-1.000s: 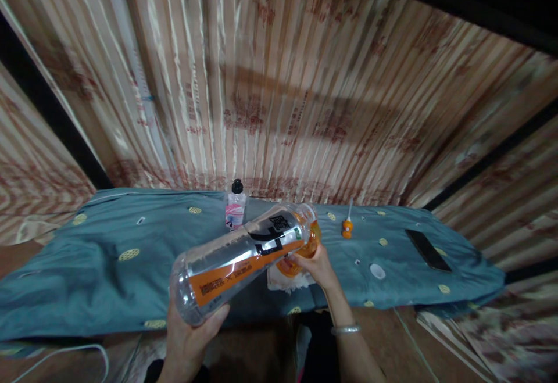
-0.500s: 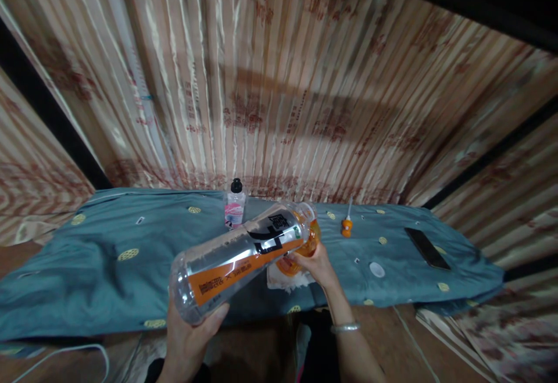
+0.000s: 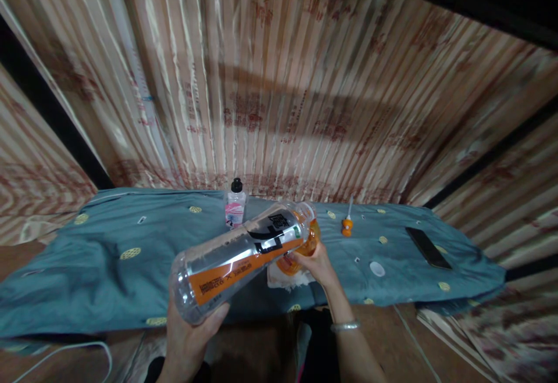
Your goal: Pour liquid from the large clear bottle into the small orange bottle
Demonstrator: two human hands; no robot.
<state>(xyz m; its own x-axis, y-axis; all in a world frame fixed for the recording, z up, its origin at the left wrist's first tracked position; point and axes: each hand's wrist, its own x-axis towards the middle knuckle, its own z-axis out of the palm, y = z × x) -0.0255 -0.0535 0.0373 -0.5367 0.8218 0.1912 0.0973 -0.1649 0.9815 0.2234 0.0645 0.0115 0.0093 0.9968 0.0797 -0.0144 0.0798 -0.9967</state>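
A large clear plastic bottle [image 3: 244,255] with an orange and black label is tilted, its neck up to the right and over an orange bottle [image 3: 311,242]. My left hand [image 3: 194,325] is wrapped round its base. My right hand [image 3: 314,262] grips the orange bottle, which stands on a white cloth [image 3: 279,278]; the clear bottle's neck hides much of its top. Whether liquid passes between the two, I cannot tell. An orange pump head [image 3: 347,227] with a pale tube pointing up stands to the right of my right hand.
On the teal bedspread [image 3: 108,278] stand a clear bottle with a pink label and black cap [image 3: 236,206], a white round lid [image 3: 377,269] and a dark phone [image 3: 428,247]. A striped curtain [image 3: 270,81] hangs behind. A white cable [image 3: 87,345] lies at the lower left.
Both hands and both held bottles stay almost in place. The view has shifted very slightly.
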